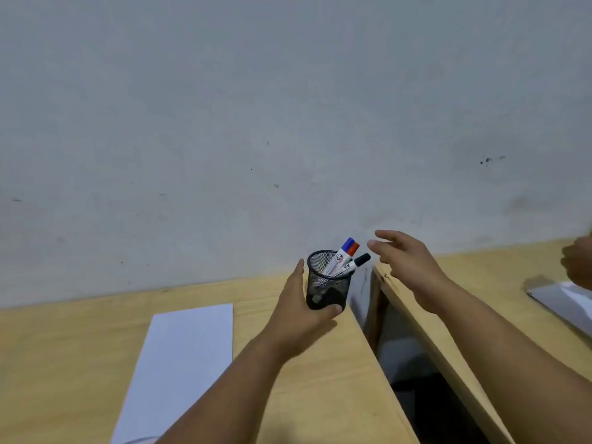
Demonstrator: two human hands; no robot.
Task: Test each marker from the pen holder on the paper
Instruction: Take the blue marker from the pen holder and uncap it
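Observation:
A black mesh pen holder (326,283) stands near the right edge of the wooden table, by the wall. Three markers lean to the right inside it: one with a blue cap (348,243), one with a red cap (353,249) and one with a black cap (362,259). My left hand (301,318) wraps around the holder's lower part from the left. My right hand (403,261) hovers just right of the marker caps, fingers spread, touching nothing. A white sheet of paper (182,360) lies flat on the table to the left of my left forearm.
A dark gap (403,363) separates this table from a second wooden table (480,277) on the right. Another person's hand (579,264) and a grey sheet or folder (563,302) sit at the far right edge. A grey wall rises behind.

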